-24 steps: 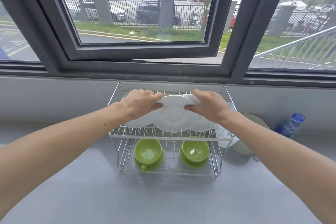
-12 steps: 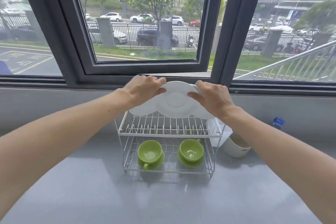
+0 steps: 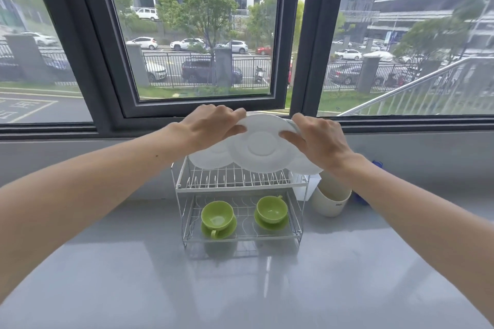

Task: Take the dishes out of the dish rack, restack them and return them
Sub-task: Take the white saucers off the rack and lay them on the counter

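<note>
You've lifted the white plates (image 3: 258,149) clear of the dish rack (image 3: 240,184); they now hang fanned just above its top tier, at twelve o'clock. Your left hand (image 3: 211,125) and right hand (image 3: 315,139) each keep a pinching grip on the rims. Restacking on the counter (image 3: 240,288) likely follows.

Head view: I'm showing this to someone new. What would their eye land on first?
The left hand and right hand grip a fan of white plates at centre, just above the upper tier of the dish rack. Below, two green cups sit on saucers on its lower tier; a large window fills the background.
</note>
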